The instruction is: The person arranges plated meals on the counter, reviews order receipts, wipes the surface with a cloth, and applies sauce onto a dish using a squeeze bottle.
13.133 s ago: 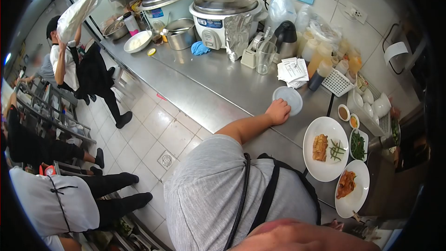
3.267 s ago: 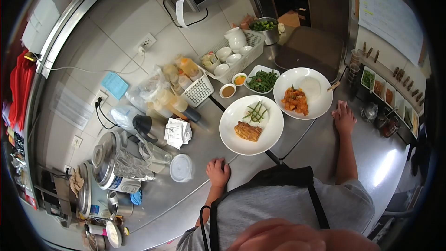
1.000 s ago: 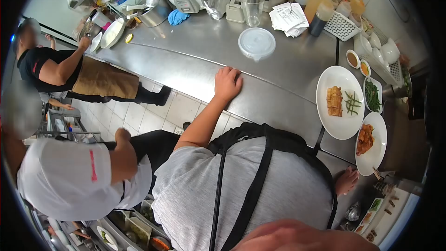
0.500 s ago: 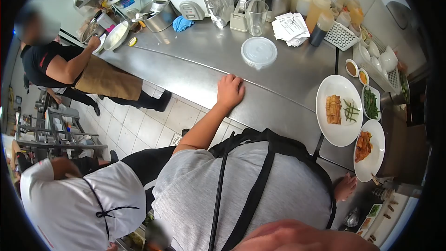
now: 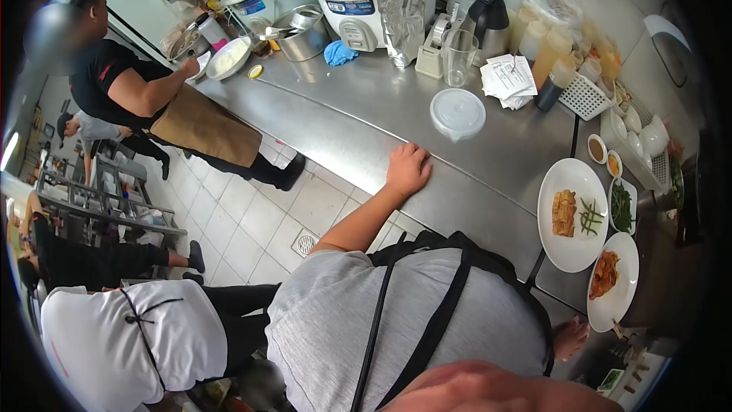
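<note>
My left hand (image 5: 408,169) rests on the steel counter (image 5: 328,118) near its front edge, fingers slightly bent and holding nothing. Beyond it stands a round clear plastic container with a lid (image 5: 457,113). At the lower right, my right hand (image 5: 570,337) shows only in part, beside my body, with its fingers apart and nothing seen in them. Nearest to it is an oval white plate of reddish saucy food (image 5: 605,275). A larger white plate (image 5: 555,252) holds browned sliced food and green beans. Beside it is a small dish of dark greens (image 5: 623,206).
Two sauce cups (image 5: 597,148) sit near a white basket of bowls (image 5: 637,149). Along the back are a rice cooker (image 5: 354,30), a clear pitcher (image 5: 459,59), paper slips (image 5: 508,82) and sauce bottles (image 5: 555,84). A co-worker in a brown apron (image 5: 206,126) stands at left; another in white (image 5: 164,328) is close behind.
The view has shifted, so the counter and my body appear further right and lower. My left hand stays on the counter. The co-worker in white has turned or moved slightly; more people show at left.
</note>
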`<state>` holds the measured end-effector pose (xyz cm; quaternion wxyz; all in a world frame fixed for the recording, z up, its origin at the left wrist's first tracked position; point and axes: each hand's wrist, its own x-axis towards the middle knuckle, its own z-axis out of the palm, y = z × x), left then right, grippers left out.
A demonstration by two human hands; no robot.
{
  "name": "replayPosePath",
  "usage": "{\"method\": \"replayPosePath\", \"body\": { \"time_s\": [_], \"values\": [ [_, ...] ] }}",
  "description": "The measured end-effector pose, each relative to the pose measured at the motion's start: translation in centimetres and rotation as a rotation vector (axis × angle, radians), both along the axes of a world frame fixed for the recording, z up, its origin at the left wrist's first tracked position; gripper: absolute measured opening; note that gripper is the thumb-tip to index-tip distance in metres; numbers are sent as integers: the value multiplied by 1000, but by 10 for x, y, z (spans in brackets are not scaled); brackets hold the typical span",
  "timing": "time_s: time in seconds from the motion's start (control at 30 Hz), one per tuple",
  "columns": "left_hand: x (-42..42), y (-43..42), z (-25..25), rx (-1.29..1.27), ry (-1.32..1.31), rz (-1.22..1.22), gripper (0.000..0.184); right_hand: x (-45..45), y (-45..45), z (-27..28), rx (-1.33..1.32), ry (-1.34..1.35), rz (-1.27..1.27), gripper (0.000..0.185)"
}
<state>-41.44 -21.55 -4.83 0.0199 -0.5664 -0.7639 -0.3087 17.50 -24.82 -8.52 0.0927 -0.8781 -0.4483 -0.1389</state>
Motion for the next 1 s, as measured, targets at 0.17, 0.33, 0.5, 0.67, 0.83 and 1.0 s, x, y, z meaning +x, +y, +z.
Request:
{"method": "replayPosePath", "body": {
  "time_s": [0.17,0.33,0.5,0.67,0.83,1.0],
  "values": [
    [1,0,0,-5,10,-1,20,21,0,-21,31,45,-6,48],
    [0,1,-2,0,21,3,19,-22,-2,31,-97,17,7,50],
    [1,2,-2,0,10,-12,19,-18,-3,23,-12,35,-51,51],
    [3,3,1,-24,61,-9,22,-22,-1,25,-45,78,-98,50],
    [6,9,-3,-147,89,39,39,-22,0,21,-48,61,-144,49],
    [6,32,-8,-129,85,77,53,-22,-2,19,45,40,-41,47]
  ]
}}
